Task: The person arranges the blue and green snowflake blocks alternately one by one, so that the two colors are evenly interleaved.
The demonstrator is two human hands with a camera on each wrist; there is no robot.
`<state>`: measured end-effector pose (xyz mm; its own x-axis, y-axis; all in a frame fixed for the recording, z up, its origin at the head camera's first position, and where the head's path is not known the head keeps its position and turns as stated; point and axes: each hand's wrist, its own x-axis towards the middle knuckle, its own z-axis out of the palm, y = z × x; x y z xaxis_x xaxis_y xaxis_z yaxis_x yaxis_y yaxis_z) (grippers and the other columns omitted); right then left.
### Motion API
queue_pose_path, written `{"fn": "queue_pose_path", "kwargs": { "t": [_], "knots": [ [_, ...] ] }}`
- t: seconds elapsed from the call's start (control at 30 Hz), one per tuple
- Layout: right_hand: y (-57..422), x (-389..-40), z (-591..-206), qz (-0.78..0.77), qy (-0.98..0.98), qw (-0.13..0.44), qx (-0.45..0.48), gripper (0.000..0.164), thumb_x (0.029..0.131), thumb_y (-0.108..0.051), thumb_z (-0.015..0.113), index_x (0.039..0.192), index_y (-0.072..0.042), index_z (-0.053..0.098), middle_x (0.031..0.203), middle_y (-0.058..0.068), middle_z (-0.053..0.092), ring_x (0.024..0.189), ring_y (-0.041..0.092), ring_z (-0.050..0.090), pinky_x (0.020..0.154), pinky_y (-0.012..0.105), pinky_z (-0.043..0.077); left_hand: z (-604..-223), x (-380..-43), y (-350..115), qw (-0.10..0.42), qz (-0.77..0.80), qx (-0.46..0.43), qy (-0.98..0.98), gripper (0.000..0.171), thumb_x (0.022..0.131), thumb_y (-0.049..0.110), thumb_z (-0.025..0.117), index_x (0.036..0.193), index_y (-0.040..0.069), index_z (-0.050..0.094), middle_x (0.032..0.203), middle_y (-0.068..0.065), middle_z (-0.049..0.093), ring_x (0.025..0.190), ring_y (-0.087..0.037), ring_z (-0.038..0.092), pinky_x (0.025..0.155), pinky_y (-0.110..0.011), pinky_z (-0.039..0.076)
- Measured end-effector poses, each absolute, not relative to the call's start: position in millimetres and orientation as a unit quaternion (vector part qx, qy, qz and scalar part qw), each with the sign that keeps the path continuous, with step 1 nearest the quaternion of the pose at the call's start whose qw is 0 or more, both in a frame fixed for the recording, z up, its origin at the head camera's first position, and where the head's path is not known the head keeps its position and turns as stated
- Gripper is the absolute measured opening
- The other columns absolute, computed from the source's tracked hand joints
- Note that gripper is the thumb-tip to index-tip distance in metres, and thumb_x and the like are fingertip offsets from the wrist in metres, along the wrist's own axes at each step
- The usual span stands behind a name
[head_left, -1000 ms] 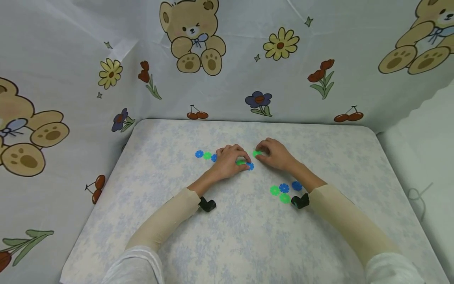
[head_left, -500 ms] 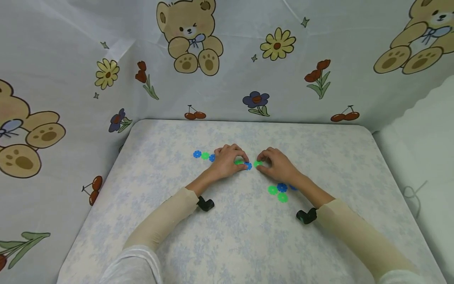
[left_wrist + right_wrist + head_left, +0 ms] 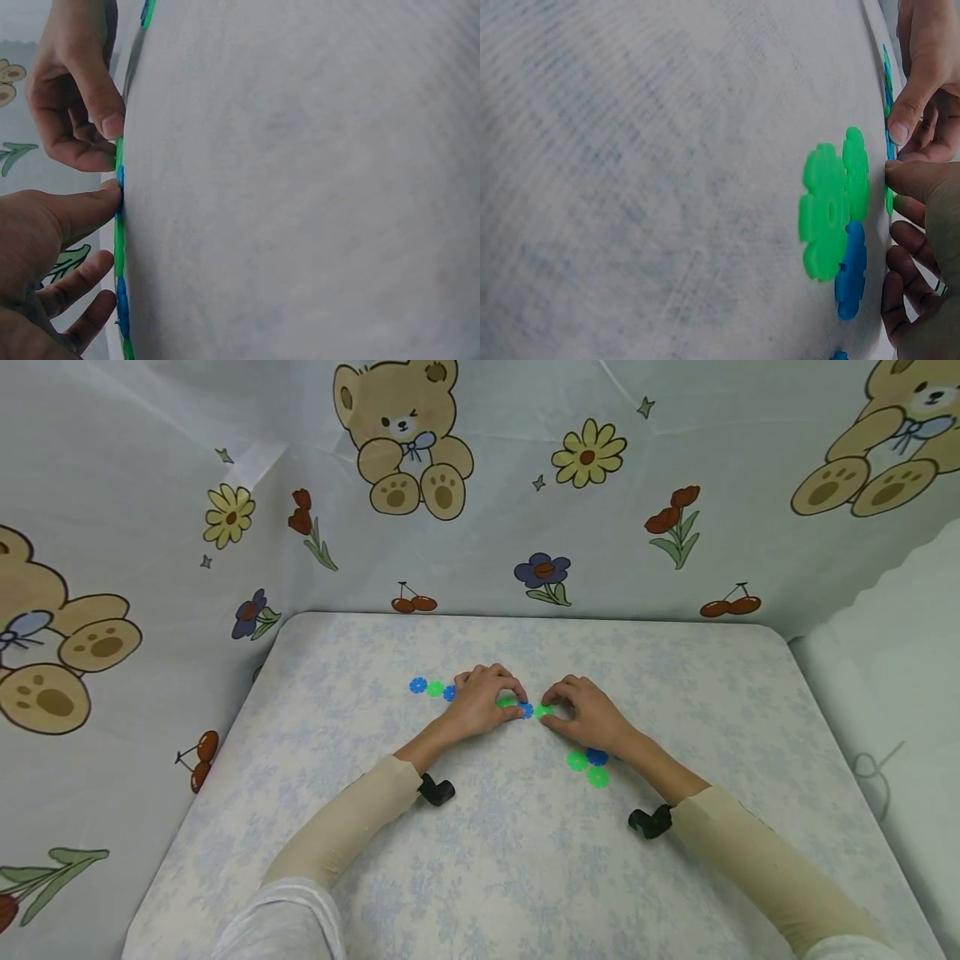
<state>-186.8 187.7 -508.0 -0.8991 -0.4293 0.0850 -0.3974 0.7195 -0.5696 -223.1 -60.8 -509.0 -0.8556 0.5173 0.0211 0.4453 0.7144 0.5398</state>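
Note:
My left hand (image 3: 483, 700) pinches a blue flower-shaped plastic disc (image 3: 527, 711) between thumb and forefinger, flat on the table. That disc ends a row of linked-looking discs, with a green disc (image 3: 506, 701) beside it and part of the row hidden beneath my left hand. Facing it, my right hand (image 3: 588, 714) pinches a green disc (image 3: 543, 712), its edge at or almost at the blue one. In the left wrist view the green disc (image 3: 118, 152) and blue disc (image 3: 120, 180) meet edge to edge; whether they interlock, I cannot tell.
Loose discs lie nearer me, below my right forearm: a green disc (image 3: 577, 761), a blue disc (image 3: 597, 757) and another green disc (image 3: 597, 777). A further blue one is mostly hidden by the forearm. The row's left end is a blue disc (image 3: 417, 685) on the patterned table (image 3: 480, 860).
My right hand has come down toward me with its green disc, then slightly left, bringing it up to the blue disc. My left hand has kept its place.

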Motion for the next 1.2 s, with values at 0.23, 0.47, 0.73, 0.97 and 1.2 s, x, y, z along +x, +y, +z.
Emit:
{"fn": "queue_pose_path", "kwargs": {
  "t": [0.23,0.47,0.73,0.97,1.2],
  "knots": [
    [187.2,-185.3,-509.8,-0.307,0.923,0.020,-0.231,0.027,0.097,-0.028,0.082,0.119,-0.012,0.076,0.116,0.007,0.070,0.111,0.027,0.063,0.102,0.050,0.052,-508.1,-223.5,-59.5,0.067,0.269,0.261,0.925,0.009,0.099,0.041,0.079,0.108,0.037,0.078,0.133,0.005,0.063,0.133,-0.029,0.050,0.116,-0.066,0.025],
    [196.2,-179.0,-503.6,-0.342,0.910,0.037,-0.232,0.037,0.098,-0.024,0.081,0.130,-0.009,0.071,0.125,0.009,0.072,0.115,0.029,0.064,0.103,0.052,0.052,-505.8,-221.2,-59.1,0.075,0.267,0.266,0.923,0.011,0.104,0.037,0.073,0.114,0.035,0.077,0.137,0.003,0.061,0.134,-0.030,0.048,0.116,-0.065,0.024],
    [231.9,-148.0,-500.1,-0.318,0.922,0.036,-0.219,0.033,0.098,-0.023,0.081,0.128,-0.011,0.072,0.124,0.006,0.075,0.118,0.029,0.062,0.106,0.054,0.049,-508.2,-221.3,-61.8,0.074,0.276,0.280,0.916,0.011,0.108,0.034,0.067,0.115,0.034,0.076,0.138,0.002,0.060,0.135,-0.031,0.047,0.115,-0.066,0.024],
    [263.0,-117.3,-503.8,-0.305,0.925,0.012,-0.226,0.026,0.096,-0.023,0.083,0.121,-0.017,0.077,0.122,0.000,0.075,0.119,0.025,0.061,0.103,0.053,0.049,-507.7,-219.3,-60.5,0.076,0.284,0.287,0.912,0.014,0.108,0.027,0.066,0.118,0.031,0.075,0.139,0.001,0.060,0.134,-0.032,0.047,0.112,-0.064,0.024],
    [270.5,-104.8,-506.4,-0.316,0.920,0.006,-0.232,0.023,0.096,-0.015,0.082,0.118,-0.022,0.079,0.125,0.000,0.072,0.122,0.028,0.060,0.105,0.059,0.044,-506.3,-215.3,-54.3,0.079,0.289,0.296,0.907,0.023,0.108,0.029,0.065,0.130,0.032,0.071,0.141,0.001,0.060,0.133,-0.029,0.048,0.113,-0.063,0.023]
  ]
}}
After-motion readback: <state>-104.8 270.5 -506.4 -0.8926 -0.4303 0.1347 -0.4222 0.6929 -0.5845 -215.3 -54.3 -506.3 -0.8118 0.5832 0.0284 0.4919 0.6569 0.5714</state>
